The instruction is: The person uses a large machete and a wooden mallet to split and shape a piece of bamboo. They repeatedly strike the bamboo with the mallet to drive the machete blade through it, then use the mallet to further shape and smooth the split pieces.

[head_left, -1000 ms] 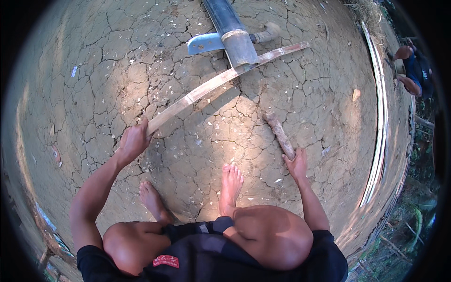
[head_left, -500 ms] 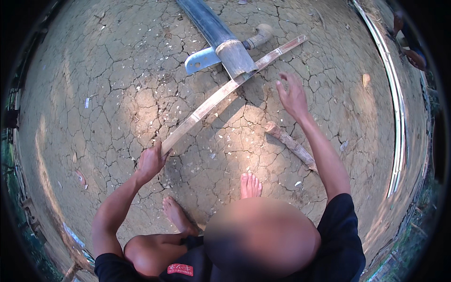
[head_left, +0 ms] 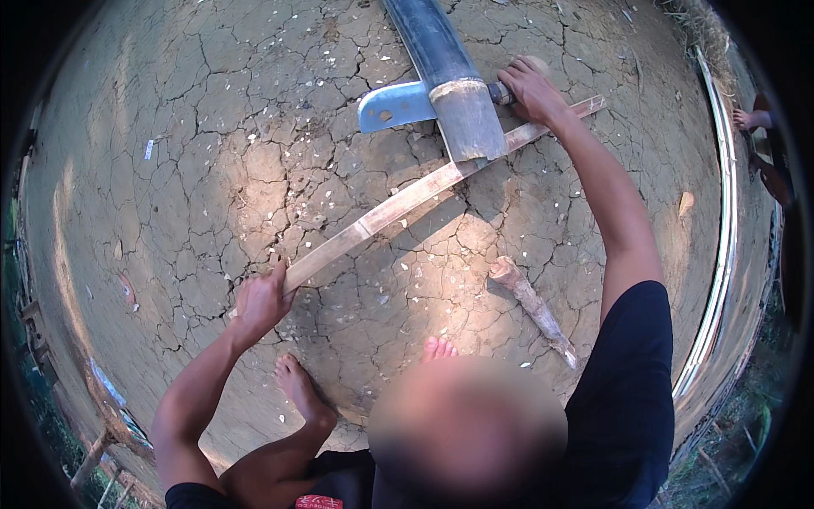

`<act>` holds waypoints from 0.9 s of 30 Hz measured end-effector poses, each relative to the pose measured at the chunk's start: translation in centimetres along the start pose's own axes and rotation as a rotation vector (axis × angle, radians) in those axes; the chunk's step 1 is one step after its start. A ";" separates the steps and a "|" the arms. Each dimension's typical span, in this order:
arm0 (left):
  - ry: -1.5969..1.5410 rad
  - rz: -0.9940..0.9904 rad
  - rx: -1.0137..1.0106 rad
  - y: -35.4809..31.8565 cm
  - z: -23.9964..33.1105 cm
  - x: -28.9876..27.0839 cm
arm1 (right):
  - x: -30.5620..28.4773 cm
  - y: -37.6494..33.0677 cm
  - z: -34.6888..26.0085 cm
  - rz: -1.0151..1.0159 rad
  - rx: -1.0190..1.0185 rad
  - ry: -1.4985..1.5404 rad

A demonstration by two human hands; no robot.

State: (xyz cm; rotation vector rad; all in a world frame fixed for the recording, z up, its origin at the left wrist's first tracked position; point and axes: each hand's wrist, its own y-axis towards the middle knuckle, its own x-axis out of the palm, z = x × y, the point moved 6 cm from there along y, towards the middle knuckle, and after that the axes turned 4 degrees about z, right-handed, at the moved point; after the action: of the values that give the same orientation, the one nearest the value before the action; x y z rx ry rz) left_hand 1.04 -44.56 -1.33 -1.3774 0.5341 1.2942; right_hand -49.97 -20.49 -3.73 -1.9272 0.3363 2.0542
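My left hand (head_left: 261, 301) is closed around the near end of a long bamboo slat (head_left: 398, 199), which slants up to the right above the ground. Its far part passes against the near end of a thick bamboo pole (head_left: 471, 123) with a dark sleeve (head_left: 431, 42) farther up. A machete lies crosswise at the pole, its broad holed blade (head_left: 394, 106) showing to the left and its handle to the right. The pole hides the blade's middle. My right hand (head_left: 532, 89) is closed on the machete's handle; its fingertips are partly hidden.
A short stick of wood (head_left: 534, 310) lies on the cracked earth right of my feet. Long split bamboo strips (head_left: 722, 254) run along the right side. Another person's hand (head_left: 749, 119) shows at the far right. A dry leaf (head_left: 686, 204) lies near the strips.
My right hand has reached up and forward from the air beside the slat and taken hold of the machete's handle. My left hand still grips the slat. The view has shifted somewhat.
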 end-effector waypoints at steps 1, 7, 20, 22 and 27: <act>-0.007 -0.002 0.008 0.0 0.1 0.0 | 0.4 -0.1 0.0 0.073 -0.023 0.075; -0.017 -0.099 -0.024 -0.1 0.2 -0.6 | 0.8 1.0 -0.5 -0.022 -0.026 0.350; -0.113 -0.116 0.047 1.5 -1.6 -1.8 | 0.2 2.0 -0.4 -0.108 0.025 0.414; -0.035 -0.069 0.021 2.3 -2.7 -1.5 | 0.4 2.2 -0.2 -0.133 0.041 0.406; 0.141 0.089 0.027 4.8 -4.2 -2.3 | 0.6 2.2 -0.4 -0.128 0.060 0.395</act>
State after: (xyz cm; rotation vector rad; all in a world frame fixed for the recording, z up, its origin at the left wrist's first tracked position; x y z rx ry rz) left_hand -2.21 -50.43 -2.11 -1.4429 0.7134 1.2622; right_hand -50.47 -22.63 -4.42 -2.2476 0.3451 1.5594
